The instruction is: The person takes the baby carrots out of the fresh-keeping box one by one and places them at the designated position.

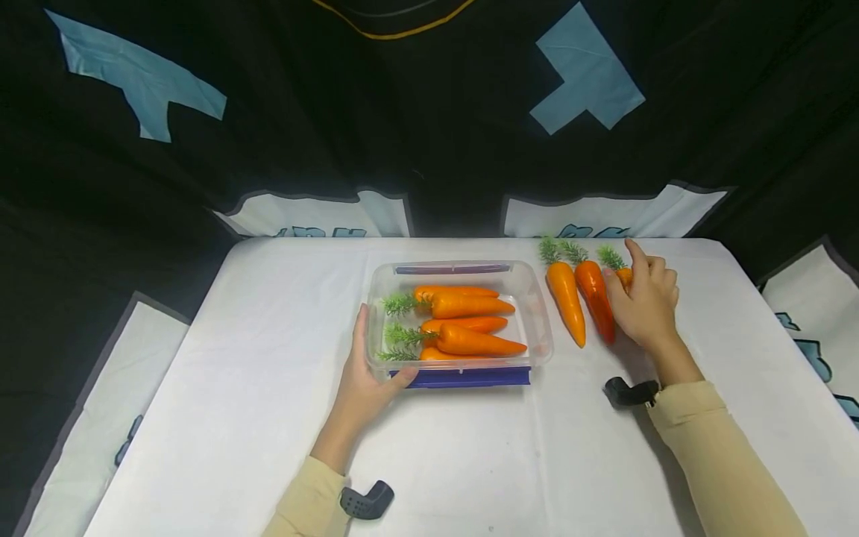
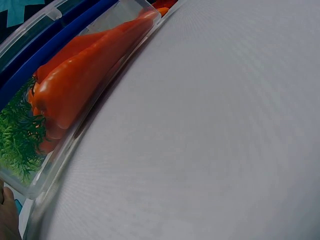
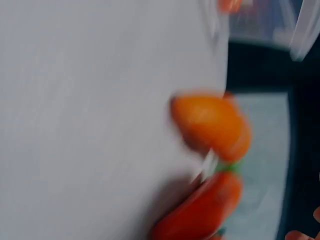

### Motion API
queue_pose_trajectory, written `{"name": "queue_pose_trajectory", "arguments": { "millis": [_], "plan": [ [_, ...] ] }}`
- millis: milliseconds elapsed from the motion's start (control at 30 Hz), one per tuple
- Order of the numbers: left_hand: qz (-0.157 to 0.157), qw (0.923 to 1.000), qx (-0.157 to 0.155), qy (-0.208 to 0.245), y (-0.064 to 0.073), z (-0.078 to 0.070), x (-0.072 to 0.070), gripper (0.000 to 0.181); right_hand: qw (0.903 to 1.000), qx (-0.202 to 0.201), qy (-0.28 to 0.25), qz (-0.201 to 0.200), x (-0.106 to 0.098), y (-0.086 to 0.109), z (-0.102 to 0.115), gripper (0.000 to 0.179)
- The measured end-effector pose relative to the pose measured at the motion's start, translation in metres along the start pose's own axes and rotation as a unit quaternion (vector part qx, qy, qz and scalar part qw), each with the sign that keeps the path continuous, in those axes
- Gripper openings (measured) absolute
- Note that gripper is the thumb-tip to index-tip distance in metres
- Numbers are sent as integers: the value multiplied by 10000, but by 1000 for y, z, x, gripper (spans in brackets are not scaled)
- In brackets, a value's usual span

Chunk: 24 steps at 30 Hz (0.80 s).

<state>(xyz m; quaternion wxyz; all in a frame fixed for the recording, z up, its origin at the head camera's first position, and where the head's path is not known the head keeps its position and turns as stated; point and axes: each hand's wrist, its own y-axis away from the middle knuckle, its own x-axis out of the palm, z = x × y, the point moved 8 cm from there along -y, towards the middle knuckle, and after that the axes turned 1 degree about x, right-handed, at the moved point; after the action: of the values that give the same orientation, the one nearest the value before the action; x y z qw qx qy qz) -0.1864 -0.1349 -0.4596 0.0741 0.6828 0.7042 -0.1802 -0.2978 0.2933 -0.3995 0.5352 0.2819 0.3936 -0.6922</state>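
A clear plastic container with a blue clip on its front holds several orange carrots with green feathery tops. My left hand grips its front left corner, thumb on the front rim and fingers along the left wall. In the left wrist view the container's clip and the carrots inside show close up. My right hand is over a carrot right of the container, thumb and forefinger spread apart. The hand covers most of that carrot; whether they touch cannot be told.
Two more carrots, an orange one and a redder one, lie between the container and my right hand. The white-covered table ends at a dark curtain at the back. The right wrist view is blurred.
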Motion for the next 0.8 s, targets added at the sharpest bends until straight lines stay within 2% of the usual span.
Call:
{"name": "queue_pose_trajectory", "arguments": {
  "millis": [200, 433, 600, 800],
  "plan": [
    [-22, 10000, 6, -29, 0, -2, 0, 117, 9947, -996, -252, 37, 2, 12, 57, 65],
    [-33, 10000, -15, -72, 1, -3, 0, 116, 9782, -1845, -653, 695, 13, 32, 116, 67],
    [-10, 10000, -23, -59, 1, -2, 0, 116, 9630, -2292, -645, 1262, 30, 44, 144, 69],
    [2, 10000, -43, -48, 0, 0, 0, 117, 9467, -2546, -324, 1949, 52, 52, 167, 71]
  ]
}}
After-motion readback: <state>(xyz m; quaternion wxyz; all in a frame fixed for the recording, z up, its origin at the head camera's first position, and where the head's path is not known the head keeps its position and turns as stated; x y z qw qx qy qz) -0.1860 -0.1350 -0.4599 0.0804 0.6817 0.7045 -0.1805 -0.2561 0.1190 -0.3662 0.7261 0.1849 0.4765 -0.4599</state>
